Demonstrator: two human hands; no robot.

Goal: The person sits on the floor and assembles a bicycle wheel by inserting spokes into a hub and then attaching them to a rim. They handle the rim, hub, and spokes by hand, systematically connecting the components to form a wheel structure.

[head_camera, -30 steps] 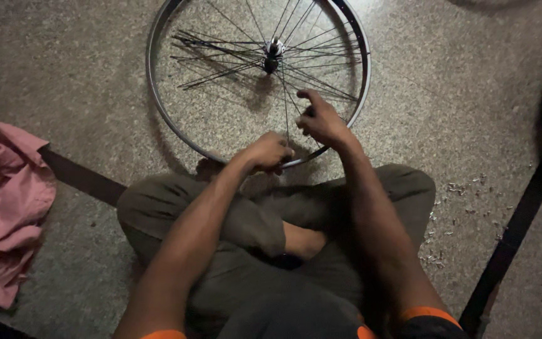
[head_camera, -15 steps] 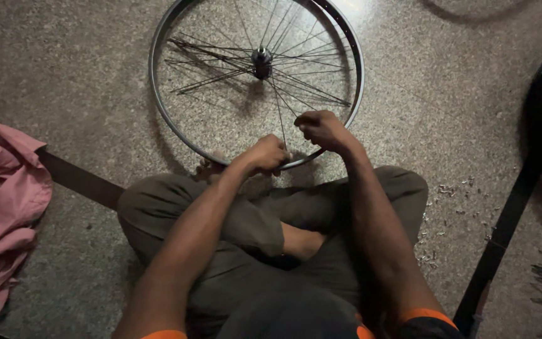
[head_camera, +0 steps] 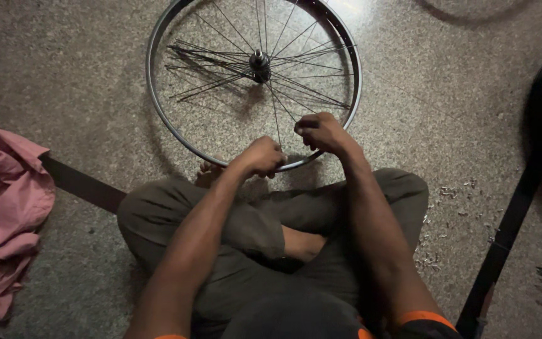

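Both hands [head_camera: 265, 157] [head_camera: 321, 133] grip the wheel rim [head_camera: 158, 110] closed.

Bicycle wheel [head_camera: 253, 81]: bare metal rim, no tyre, lying flat on speckled stone floor, in front of crossed legs. Hub [head_camera: 259, 61] at centre, axle pointing up. Thin spokes [head_camera: 305, 94] fan out unevenly, several bunched loose on left side. Near rim edge under both hands; one spoke runs from hub toward them.
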